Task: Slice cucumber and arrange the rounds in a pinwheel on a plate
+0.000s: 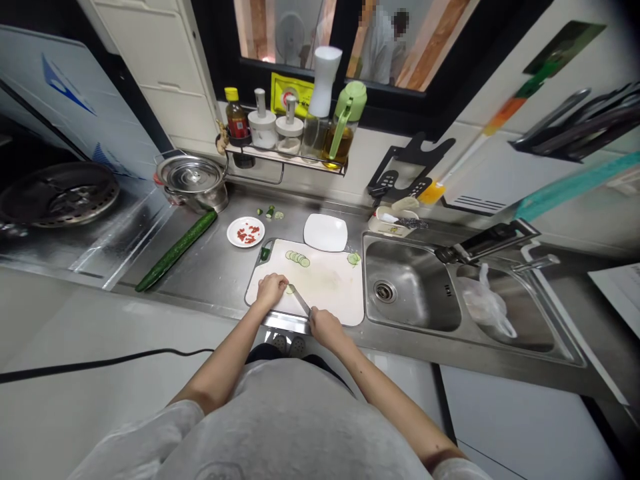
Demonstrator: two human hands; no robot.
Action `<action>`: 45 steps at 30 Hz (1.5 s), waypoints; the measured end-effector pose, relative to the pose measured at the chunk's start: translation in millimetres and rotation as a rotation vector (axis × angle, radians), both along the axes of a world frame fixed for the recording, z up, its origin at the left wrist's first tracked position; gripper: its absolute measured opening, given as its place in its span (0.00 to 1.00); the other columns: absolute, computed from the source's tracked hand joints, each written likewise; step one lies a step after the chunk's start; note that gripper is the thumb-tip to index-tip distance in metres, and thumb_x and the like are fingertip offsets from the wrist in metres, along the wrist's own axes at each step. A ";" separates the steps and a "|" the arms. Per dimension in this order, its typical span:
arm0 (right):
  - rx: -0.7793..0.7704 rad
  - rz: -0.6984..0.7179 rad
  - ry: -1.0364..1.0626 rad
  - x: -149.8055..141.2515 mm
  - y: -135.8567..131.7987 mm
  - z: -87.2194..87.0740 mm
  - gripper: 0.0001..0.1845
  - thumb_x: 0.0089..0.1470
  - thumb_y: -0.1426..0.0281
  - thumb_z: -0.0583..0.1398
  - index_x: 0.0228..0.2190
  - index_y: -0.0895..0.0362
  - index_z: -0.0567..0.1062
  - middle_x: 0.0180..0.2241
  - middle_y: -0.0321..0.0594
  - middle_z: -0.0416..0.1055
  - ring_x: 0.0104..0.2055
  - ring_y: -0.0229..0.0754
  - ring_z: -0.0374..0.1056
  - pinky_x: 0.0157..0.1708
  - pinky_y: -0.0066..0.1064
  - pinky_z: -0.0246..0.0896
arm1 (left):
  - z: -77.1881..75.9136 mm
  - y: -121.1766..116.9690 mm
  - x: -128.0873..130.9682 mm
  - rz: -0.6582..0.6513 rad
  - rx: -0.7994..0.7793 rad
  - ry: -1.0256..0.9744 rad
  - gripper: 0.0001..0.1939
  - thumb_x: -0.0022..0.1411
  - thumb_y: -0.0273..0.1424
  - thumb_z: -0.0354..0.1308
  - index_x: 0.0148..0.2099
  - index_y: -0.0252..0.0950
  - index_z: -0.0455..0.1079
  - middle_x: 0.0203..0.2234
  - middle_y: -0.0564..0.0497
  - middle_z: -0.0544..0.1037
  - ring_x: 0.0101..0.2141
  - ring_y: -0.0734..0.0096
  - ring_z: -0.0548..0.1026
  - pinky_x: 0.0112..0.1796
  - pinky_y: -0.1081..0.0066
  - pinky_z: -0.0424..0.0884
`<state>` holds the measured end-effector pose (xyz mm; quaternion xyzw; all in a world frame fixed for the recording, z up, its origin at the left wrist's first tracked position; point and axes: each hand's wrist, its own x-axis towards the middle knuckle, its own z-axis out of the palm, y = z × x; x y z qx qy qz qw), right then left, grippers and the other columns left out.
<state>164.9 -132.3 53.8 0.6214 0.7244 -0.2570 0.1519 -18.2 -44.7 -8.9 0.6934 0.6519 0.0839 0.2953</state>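
My right hand (327,329) is closed round the handle of a small knife (302,302), whose blade points away to the left over the white cutting board (330,293). At the knife's tip lies a thin cucumber slice (290,290). My left hand (271,291) rests on the board's left side, fingers bent and pinched together at the edge of that slice. Farther back on the board is a row of overlapping cucumber slices (299,259). A few more slices (354,259) sit at its far right corner, and a dark green cucumber piece (265,253) at its far left.
A white dish (325,232) and a plate of red chopped bits (241,242) stand behind the board. A whole cucumber (176,251) lies to the left, near a lidded steel pot (193,175). The sink (410,310) is on the right; a seasoning rack (285,159) hangs behind.
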 end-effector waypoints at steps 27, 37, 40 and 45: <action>-0.029 0.011 -0.020 -11.7 0.8 -10.9 0.15 0.55 0.82 0.50 0.45 0.60 0.66 0.39 0.50 0.74 0.44 0.46 0.71 0.36 0.30 0.58 | -2.1 1.7 2.6 -0.011 -0.006 0.017 0.11 0.61 0.30 0.51 0.42 0.40 0.74 0.41 0.47 0.76 0.46 0.61 0.69 0.48 0.61 0.59; -0.075 0.032 -0.017 2.6 -10.6 -2.5 0.17 0.52 0.82 0.52 0.45 0.61 0.66 0.39 0.51 0.74 0.44 0.47 0.71 0.35 0.30 0.57 | 3.1 2.3 4.3 -0.024 -0.022 0.055 0.11 0.59 0.30 0.52 0.42 0.41 0.73 0.40 0.48 0.76 0.46 0.59 0.69 0.48 0.60 0.59; -0.079 0.031 -0.027 2.9 -9.8 -2.4 0.17 0.53 0.81 0.52 0.45 0.61 0.66 0.40 0.51 0.74 0.44 0.47 0.71 0.35 0.30 0.58 | 2.3 1.8 4.3 -0.018 -0.020 0.055 0.11 0.59 0.29 0.53 0.42 0.41 0.73 0.41 0.48 0.75 0.45 0.59 0.69 0.47 0.60 0.59; -0.037 0.032 -0.003 -4.3 -1.4 -9.3 0.15 0.56 0.81 0.50 0.45 0.61 0.66 0.40 0.52 0.74 0.45 0.46 0.71 0.37 0.31 0.59 | 1.7 0.4 4.0 -0.013 -0.016 0.040 0.10 0.59 0.30 0.53 0.42 0.41 0.73 0.41 0.47 0.75 0.46 0.59 0.69 0.48 0.60 0.59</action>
